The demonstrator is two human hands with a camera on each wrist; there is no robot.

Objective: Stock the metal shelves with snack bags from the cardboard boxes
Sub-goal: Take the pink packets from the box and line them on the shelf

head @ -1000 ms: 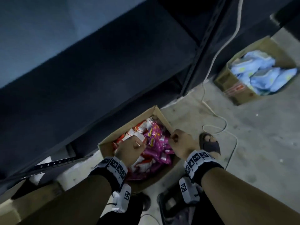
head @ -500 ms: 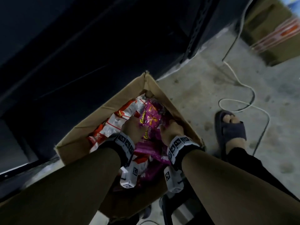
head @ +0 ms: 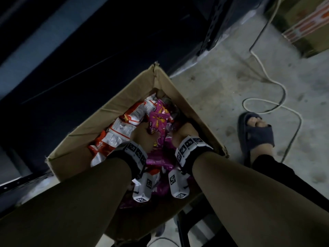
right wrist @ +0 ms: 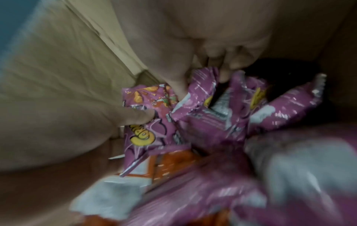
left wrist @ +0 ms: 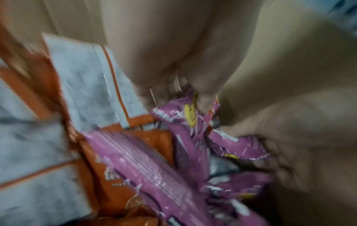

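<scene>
Cardboard box [head: 114, 111], open: left hand [head: 142, 138] and right hand [head: 185, 134] each pinch purple snack bags [head: 160, 120] (crumpled tops). Bags lie at twelve o'clock of both hands; metal shelves [head: 89, 50] at eleven o'clock.

- The right hand [right wrist: 193, 50] pinches crumpled purple snack bags [right wrist: 208, 116] inside the cardboard box [right wrist: 63, 91].
- A finger [right wrist: 135, 117] presses one bag from the left.
- Orange-and-white bags [right wrist: 154, 166] lie underneath.
</scene>
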